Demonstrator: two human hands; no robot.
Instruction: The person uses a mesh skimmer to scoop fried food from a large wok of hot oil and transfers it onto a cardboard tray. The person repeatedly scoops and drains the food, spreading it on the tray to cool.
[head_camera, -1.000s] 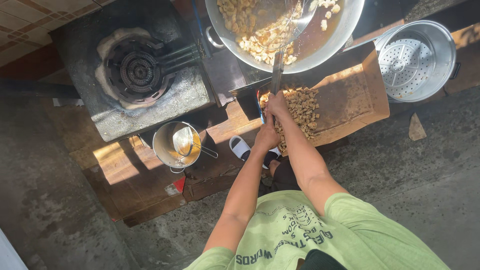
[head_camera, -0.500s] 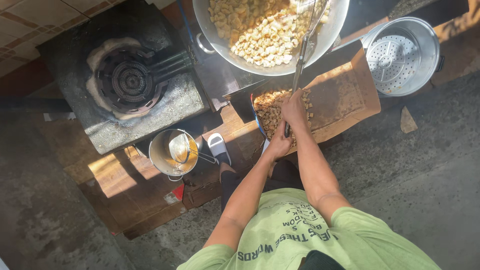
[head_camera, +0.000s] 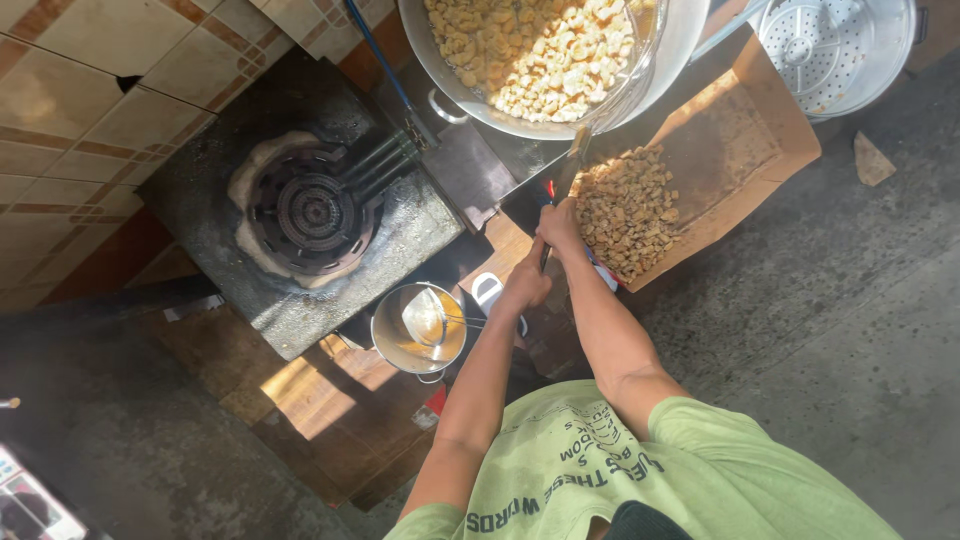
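Skimmer handle (head_camera: 562, 185) gripped by both hands, right hand (head_camera: 560, 225) above left hand (head_camera: 525, 285), leading up into the wok (head_camera: 670, 55) of frying pieces (head_camera: 530, 60). Best kept low and level, scooped slowly, drained before swinging over the cardboard (head_camera: 730, 150).

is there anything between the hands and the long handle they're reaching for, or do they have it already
Nothing visible stands between them. Both the left hand and the right hand are closed on the long handle, one behind the other. The handle runs up over the rim of the big wok into the pale fried pieces.
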